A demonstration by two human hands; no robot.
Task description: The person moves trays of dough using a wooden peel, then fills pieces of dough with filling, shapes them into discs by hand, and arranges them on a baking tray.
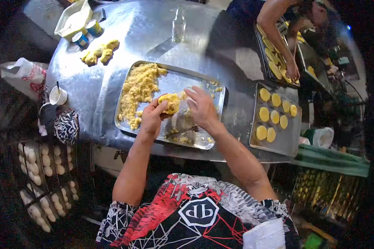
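Note:
In my left hand (151, 119) rests a piece of yellow dough (170, 103), with crumbly yellow bits on it and the thumb against its edge. My right hand (203, 108) is just to the right of the dough, fingers apart, and I see nothing held in it. Both hands are over a metal tray (183, 79). Along the tray's left side lies a heap of crumbly yellow filling (138, 85), and loose crumbs are scattered on its right and near parts.
A glass bottle (178, 27) stands behind the tray; yellow dough lumps (99, 52), two cans and a tub (74, 18) are at the back left. On the right, a tray (284, 139) bears several yellow rounds. Beyond it, another person's hand (293, 71) reaches into a filled tray.

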